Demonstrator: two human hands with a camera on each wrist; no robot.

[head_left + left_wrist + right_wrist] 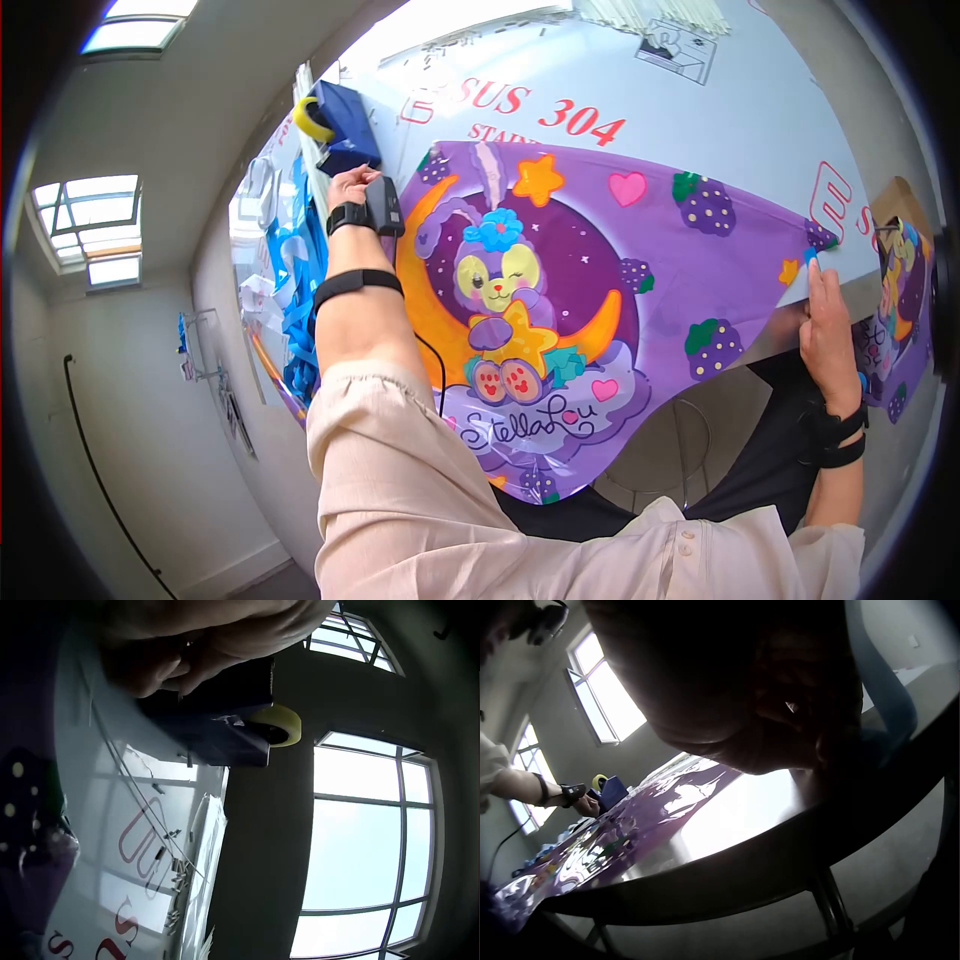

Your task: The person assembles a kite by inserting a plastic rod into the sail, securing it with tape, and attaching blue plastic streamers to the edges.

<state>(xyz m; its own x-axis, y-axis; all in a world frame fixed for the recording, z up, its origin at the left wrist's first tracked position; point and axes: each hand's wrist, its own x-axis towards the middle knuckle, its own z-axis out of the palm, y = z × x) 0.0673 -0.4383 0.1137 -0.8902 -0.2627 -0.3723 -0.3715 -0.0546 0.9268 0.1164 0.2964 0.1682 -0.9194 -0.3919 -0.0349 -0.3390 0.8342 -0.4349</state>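
A glossy purple printed sheet (700, 270) with a cartoon rabbit and "StellaLou" lettering lies on the table, its lower point hanging over the near edge. At its upper left my left hand (352, 187) is beside a dark blue tape dispenser (345, 125) with a yellow-rimmed roll (313, 120). In the left wrist view the fingers (169, 675) are bent close over the dispenser; I cannot tell whether they grip tape. My right hand (830, 330) is at the sheet's right corner, pinching a blue ribbon (892, 697), which loops past the palm in the right wrist view.
Blue ribbons (300, 310) are piled at the table's left side. White sticks (660, 12) and small scattered pieces (178, 881) lie at the far side. Another printed sheet (897, 310) hangs at the right. Below the near edge stands a round stool (665, 440).
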